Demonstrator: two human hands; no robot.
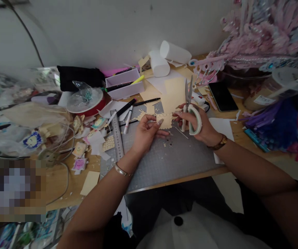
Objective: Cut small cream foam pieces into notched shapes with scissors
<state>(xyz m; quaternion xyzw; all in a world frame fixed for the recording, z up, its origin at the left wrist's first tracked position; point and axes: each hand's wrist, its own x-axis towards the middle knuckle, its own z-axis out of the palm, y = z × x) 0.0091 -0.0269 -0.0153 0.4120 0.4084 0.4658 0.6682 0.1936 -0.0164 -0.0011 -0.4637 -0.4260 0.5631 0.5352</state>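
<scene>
A small cream paper piece [165, 121] with a scalloped edge is pinched between the thumb and fingers of my left hand [147, 133], above a grey cutting mat [180, 160]. My right hand [194, 122] holds scissors [195, 121] by their pale wrapped handles, the blades pointing up and away from the paper. The fingertips of that hand come close to the right edge of the piece; whether they touch it I cannot tell. Tiny scraps [164, 145] and a thin white stick [181, 132] lie on the mat below.
A steel ruler [117, 138], markers [128, 119] and a lilac pen box [125, 84] are left of centre. Red tape roll [90, 108] and paper scraps lie farther left. White rolls [160, 65] stand behind; a phone [223, 96] and a lidded cup [264, 91] are at right.
</scene>
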